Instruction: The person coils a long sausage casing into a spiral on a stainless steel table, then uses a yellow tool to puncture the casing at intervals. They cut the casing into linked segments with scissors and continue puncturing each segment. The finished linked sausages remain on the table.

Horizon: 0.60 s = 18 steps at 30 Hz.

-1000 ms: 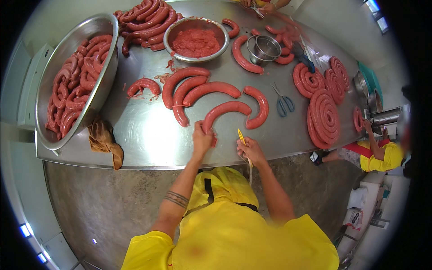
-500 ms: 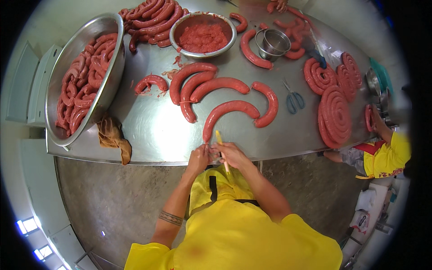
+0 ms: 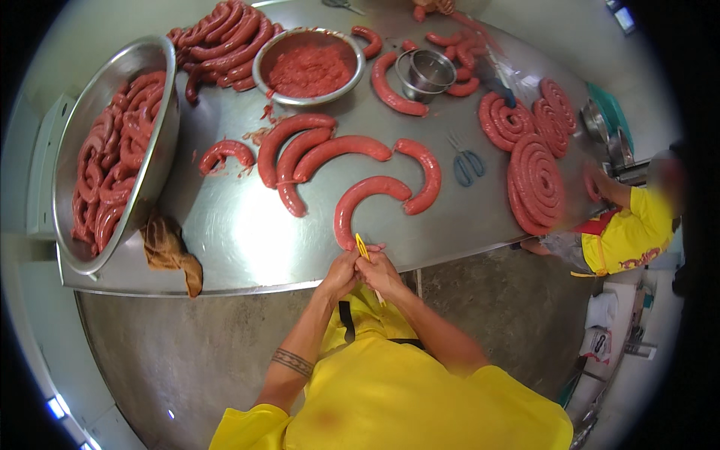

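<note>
At the table's front edge, my two hands meet at the near end of a curved raw sausage [image 3: 367, 196]. My left hand [image 3: 340, 273] is closed at that end, its fingertips pinching what looks like the casing end. My right hand [image 3: 382, 274] is closed around a slim yellow netting needle [image 3: 362, 247], whose pointed tip sticks up past the fingers and whose pale lower end shows below. Any twine between the hands is too fine to make out. The sausage's far end touches another curved sausage [image 3: 424, 174]. Behind lie several thick sausages [image 3: 345, 150].
A big metal basin [image 3: 166, 97] of sausages stands left, a brown cloth [image 3: 165, 247] beside it. Further back are a bowl [image 3: 358, 79] of ground meat and nested metal cups [image 3: 431, 71]. Scissors [image 3: 466, 166] and coiled sausages [image 3: 536, 180] lie right, near a co-worker [image 3: 634, 229].
My hands have drawn closer together at the sausage end, and the yellow netting needle has turned slightly. The whole view has shifted, with the table things now further left in the picture.
</note>
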Motion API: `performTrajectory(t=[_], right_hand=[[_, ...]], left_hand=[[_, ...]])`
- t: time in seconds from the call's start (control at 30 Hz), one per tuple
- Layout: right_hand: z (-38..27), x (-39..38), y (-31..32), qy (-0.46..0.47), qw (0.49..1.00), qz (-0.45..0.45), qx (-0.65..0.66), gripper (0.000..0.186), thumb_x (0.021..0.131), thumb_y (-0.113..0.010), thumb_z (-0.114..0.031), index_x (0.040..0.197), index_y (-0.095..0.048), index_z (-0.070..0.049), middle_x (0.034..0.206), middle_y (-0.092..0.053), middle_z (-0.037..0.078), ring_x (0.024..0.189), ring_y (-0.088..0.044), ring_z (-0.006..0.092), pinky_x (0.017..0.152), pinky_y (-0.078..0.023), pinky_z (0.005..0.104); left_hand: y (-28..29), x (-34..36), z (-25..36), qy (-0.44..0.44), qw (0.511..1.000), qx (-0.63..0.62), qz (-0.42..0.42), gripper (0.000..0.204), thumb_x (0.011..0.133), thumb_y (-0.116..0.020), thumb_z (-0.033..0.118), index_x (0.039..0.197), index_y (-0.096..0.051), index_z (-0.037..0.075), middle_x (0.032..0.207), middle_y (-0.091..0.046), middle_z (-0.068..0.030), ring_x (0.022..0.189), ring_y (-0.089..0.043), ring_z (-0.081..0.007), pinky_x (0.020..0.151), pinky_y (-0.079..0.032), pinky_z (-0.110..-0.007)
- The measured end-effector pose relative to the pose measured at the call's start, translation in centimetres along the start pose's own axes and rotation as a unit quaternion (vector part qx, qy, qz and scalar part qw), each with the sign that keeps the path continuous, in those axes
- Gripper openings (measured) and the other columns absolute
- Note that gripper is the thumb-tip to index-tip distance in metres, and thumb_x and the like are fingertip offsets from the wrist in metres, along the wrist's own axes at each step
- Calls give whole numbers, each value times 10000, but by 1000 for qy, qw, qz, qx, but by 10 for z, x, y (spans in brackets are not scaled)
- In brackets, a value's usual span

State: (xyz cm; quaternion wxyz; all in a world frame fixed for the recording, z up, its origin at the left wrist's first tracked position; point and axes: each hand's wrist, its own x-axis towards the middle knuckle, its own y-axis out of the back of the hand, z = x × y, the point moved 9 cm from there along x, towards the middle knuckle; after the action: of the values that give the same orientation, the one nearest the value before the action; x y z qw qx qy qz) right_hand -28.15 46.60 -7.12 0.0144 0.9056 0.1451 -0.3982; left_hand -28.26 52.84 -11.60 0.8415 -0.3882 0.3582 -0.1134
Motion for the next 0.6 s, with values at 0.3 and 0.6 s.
performTrajectory(t=[0.3,0.6], right_hand=[[-114,-24,16,347,871,175,-301,210,861,-604,-163,879,-605,46,678,-593,265,645,-616,469,595,-476,518],[-31,-5,4,294,920,95,-239,264,991,-552,-214,1112,-566,20,834,-638,270,775,-644,464,675,-497,488]], left_hand=[[-40,33,128,-54,996,-31,-63,382,1092,-446,325,875,-543,26,1173,-655,-231,1051,-654,-290,955,-551,-424],[56,9,80,-23,974,80,212,263,1081,-450,202,1059,-598,-14,923,-717,-191,863,-709,-301,707,-564,-427]])
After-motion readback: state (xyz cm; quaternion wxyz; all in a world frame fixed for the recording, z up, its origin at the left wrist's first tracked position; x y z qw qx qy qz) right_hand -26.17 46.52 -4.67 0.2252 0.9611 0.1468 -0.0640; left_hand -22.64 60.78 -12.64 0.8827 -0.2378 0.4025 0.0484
